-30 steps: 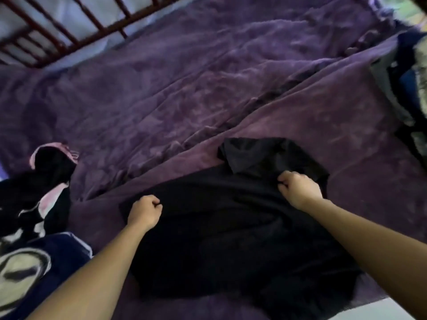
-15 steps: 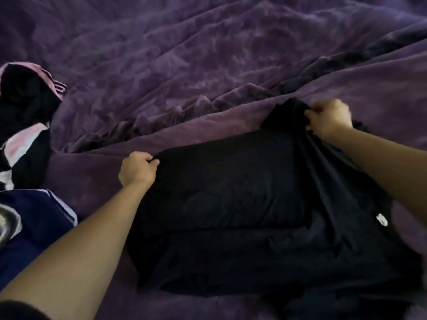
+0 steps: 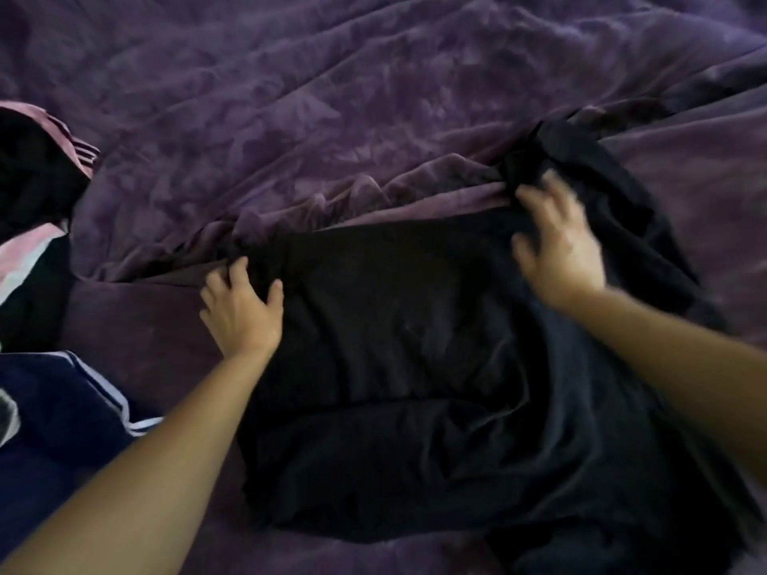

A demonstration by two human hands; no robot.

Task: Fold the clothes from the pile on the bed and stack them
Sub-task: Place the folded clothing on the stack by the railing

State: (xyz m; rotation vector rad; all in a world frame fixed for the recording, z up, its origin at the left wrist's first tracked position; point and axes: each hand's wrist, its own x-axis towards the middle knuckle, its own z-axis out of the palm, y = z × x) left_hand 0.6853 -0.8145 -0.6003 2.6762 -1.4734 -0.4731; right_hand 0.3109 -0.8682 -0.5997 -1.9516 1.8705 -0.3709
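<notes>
Black soft-fabric garment [image 3: 415, 367] spread across the rumpled purple plush bed cover [image 3: 332, 118], one layer already doubled over the lower part, a sleeve bunched at the far right corner. Left hand [image 3: 240, 313] laid flat on the garment's left edge, fingers splayed and straight, thumb on the cloth, gripping nothing. Right hand [image 3: 560, 251] blurred over the far right corner beside the bunched sleeve, fingers spread and apparently loose, holding nothing as far as can be told. Hands well apart, one at each end of the far edge. Off to the left, a navy garment with white stripes [image 3: 62, 429] and a black-and-pink garment [image 3: 37, 180], both apart from the black one. Probably a smoothing step ahead of the next fold. Risk of dragging the cover's ridges under the cloth and skewing the fold when pressing outward over such plush bedding; of building a lump into the stack by leaving the sleeve bunched; of misaligned corners, with dark cloth on dark bedding hiding the edges.
</notes>
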